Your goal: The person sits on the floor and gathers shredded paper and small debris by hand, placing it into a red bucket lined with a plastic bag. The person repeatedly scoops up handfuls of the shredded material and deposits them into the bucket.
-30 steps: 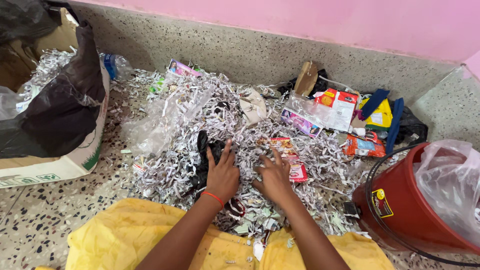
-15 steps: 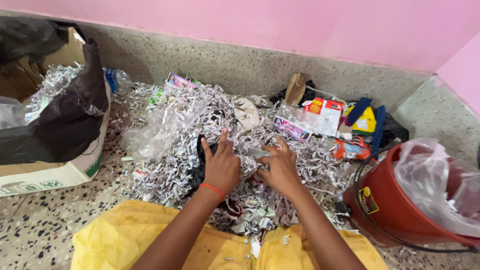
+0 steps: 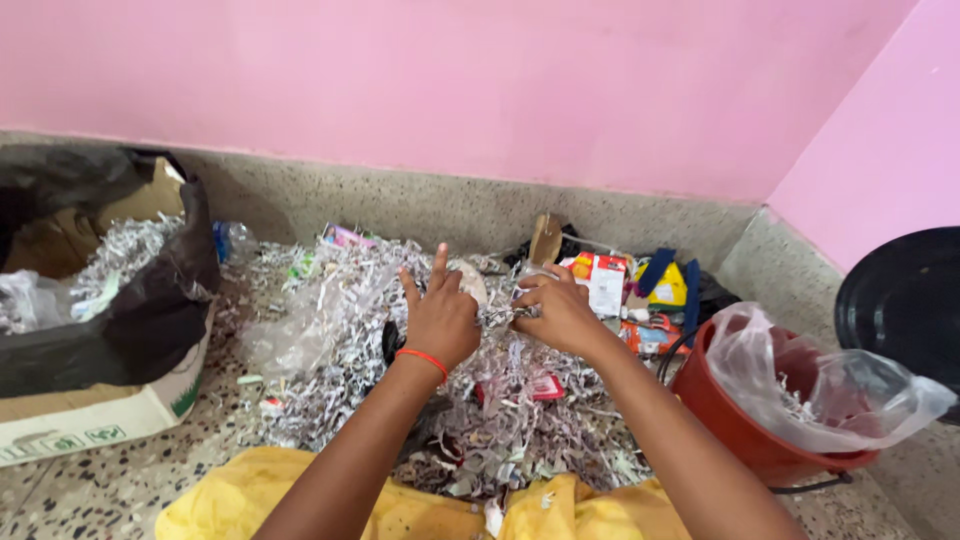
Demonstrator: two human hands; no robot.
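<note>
Shredded paper (image 3: 340, 370) in white and grey spreads across the middle of the frame, and I lift a clump of strips (image 3: 497, 318) clear of it so loose bits fall away. My left hand (image 3: 438, 318) sits at centre with its fingers spread and one pointing up, brushing the clump's left side without gripping. My right hand (image 3: 562, 312), just right of centre, pinches the strips between thumb and fingers. At left, a cardboard box (image 3: 95, 415) lined with a black bag (image 3: 150, 310) already holds shreds, open side up. At lower right stands a red bucket (image 3: 735, 420) lined with clear plastic (image 3: 850, 385). Behind my right hand, against the speckled skirting, lie a red-and-white carton (image 3: 605, 280), a yellow packet (image 3: 668, 285) and a flat pink packet (image 3: 345, 237).
</note>
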